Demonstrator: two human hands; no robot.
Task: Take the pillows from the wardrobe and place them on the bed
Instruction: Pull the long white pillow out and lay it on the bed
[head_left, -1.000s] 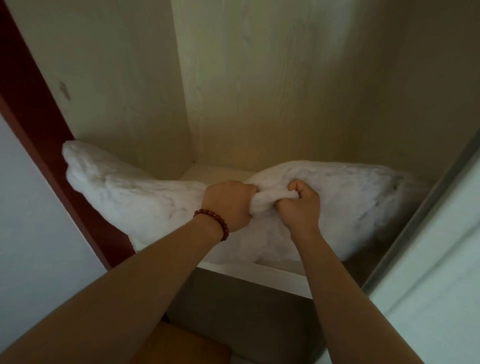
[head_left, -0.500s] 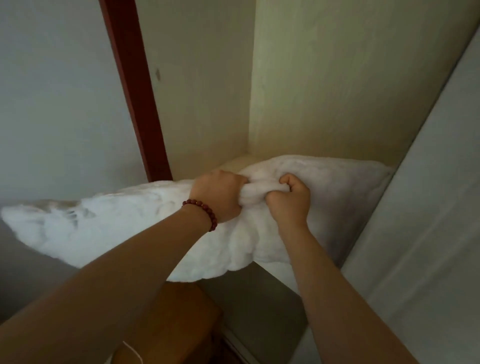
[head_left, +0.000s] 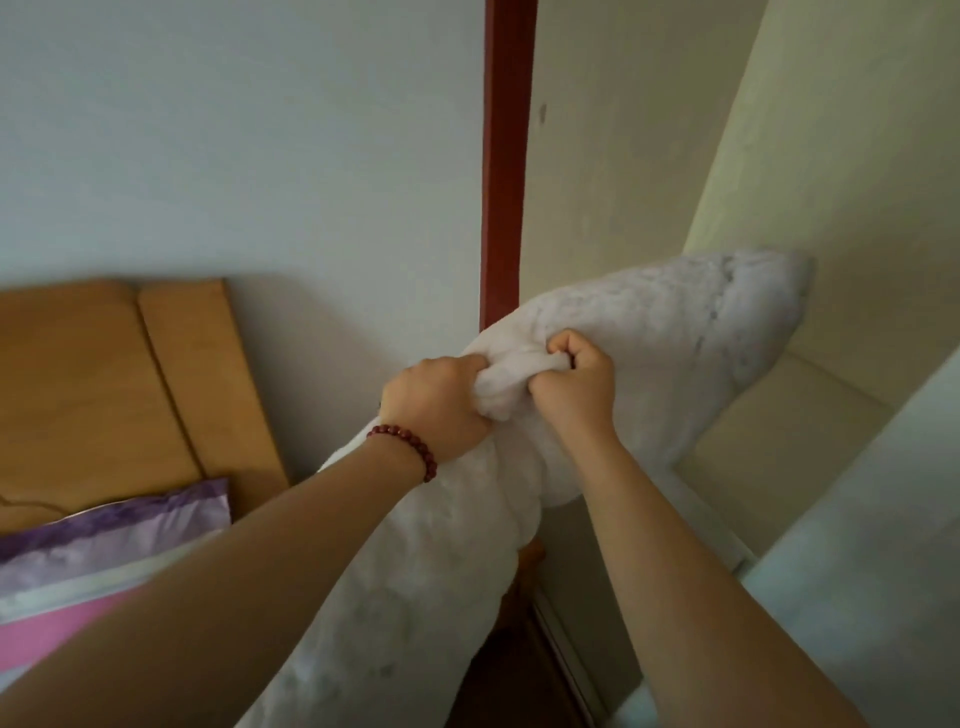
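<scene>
A white, fluffy pillow (head_left: 670, 332) hangs in the air, mostly out of the wardrobe (head_left: 857, 171); only its far corner is over the pale shelf (head_left: 800, 410). My left hand (head_left: 434, 402), with a red bead bracelet, and my right hand (head_left: 576, 387) both clutch a bunched fold at the pillow's middle. The lower end of the pillow droops down between my forearms. The bed (head_left: 62, 608) shows at the lower left, with a purple and pink pillow (head_left: 119, 525) on it.
A wooden headboard (head_left: 104, 384) stands against the pale wall at the left. A dark red wardrobe frame post (head_left: 506, 156) runs vertically at centre. A sliding door (head_left: 872, 545) and its floor track (head_left: 566, 660) lie at the right.
The pillow has been pulled further out of the wardrobe and swung left toward the bed. The view has turned left, so the headboard and bed now show.
</scene>
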